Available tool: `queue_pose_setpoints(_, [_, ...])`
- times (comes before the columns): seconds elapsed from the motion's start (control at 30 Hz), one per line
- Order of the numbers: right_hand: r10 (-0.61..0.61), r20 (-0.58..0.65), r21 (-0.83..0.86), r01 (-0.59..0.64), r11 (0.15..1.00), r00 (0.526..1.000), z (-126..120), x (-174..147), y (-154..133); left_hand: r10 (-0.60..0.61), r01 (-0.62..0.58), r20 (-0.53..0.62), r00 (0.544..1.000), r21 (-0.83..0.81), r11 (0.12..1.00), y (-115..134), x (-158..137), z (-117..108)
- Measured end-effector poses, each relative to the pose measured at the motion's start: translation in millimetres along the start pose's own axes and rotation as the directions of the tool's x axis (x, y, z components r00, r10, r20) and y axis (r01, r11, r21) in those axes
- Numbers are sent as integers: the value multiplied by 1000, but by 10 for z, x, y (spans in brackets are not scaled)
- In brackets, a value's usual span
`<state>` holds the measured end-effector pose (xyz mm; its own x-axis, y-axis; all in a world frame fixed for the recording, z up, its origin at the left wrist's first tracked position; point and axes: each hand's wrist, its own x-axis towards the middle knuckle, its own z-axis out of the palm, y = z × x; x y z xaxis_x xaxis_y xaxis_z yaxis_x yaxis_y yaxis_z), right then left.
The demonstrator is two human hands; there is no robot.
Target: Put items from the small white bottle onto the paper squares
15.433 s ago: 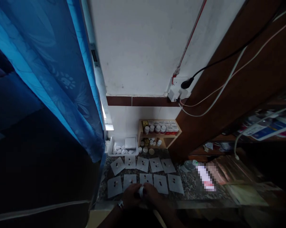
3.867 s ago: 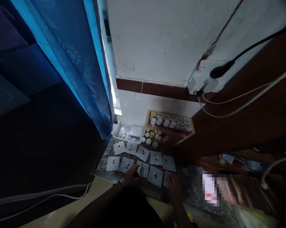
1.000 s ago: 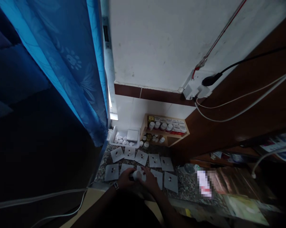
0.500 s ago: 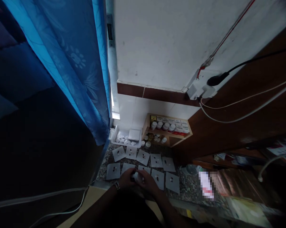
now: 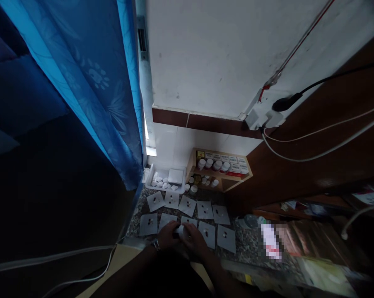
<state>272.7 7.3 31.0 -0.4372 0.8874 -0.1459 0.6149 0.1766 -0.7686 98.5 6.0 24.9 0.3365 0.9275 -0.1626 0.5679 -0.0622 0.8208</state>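
Bottle [image 5: 181,232], small and white, sits low in the frame just left of centre, held between both hands above the front row of paper squares [image 5: 207,234] laid out on the speckled counter [image 5: 249,244]. Each square carries a few small dark pills, and that is where the risk lies, as I judge it: the hands work directly over the sheets, so a wrist brushing a loose square could scatter its pills or slide it into its neighbour. A tipped bottle could also drop too many onto one sheet, and the dim light makes a miscount hard to notice. The front row lies close to the counter's edge, so a nudged sheet could go over.

The left hand [image 5: 167,236], with a watch at the wrist, is curled closed around the bottle's body. The right hand [image 5: 195,242] is cupped against the bottle's other end, fingers bent onto it; whether it grips a cap or only steadies the bottle is too dark to tell.

Further up the frame a white tray [image 5: 165,182] and a small wooden shelf [image 5: 220,169] of bottles stand against the tiled wall.
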Motion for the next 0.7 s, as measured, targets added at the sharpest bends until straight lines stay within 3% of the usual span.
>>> queue_pose_setpoints(0.13, [17, -17, 3, -17, 1000, 1000, -56, 85, -17, -21, 15, -63, 998, -80, 997, -46, 52, 82])
queue_pose_setpoints(0.23, [106, -113, -89, -116, 989, 988, -246, 263, 78, -43, 25, -137, 990, -132, 991, -159, 89, 103])
queue_pose_setpoints(0.37, [311, -316, -305, -406, 861, 896, -684, 712, 286, -134, 118, -100, 986, -153, 981, -295, 101, 59])
queue_pose_setpoints(0.47, [458, -352, -410, -574, 709, 816, -937, 1119, 407, -185, 169, -100, 978, -150, 974, -327, 84, 47])
queue_pose_setpoints(0.57, [547, -305, -446, -624, 641, 780, -1017, 1406, 478, -193, 176, -112, 975, -148, 973, -314, 44, 75])
queue_pose_setpoints(0.7, [519, -306, -455, -602, 657, 798, -979, 1543, 524, -242, 214, -148, 959, -183, 960, -331, -71, 132])
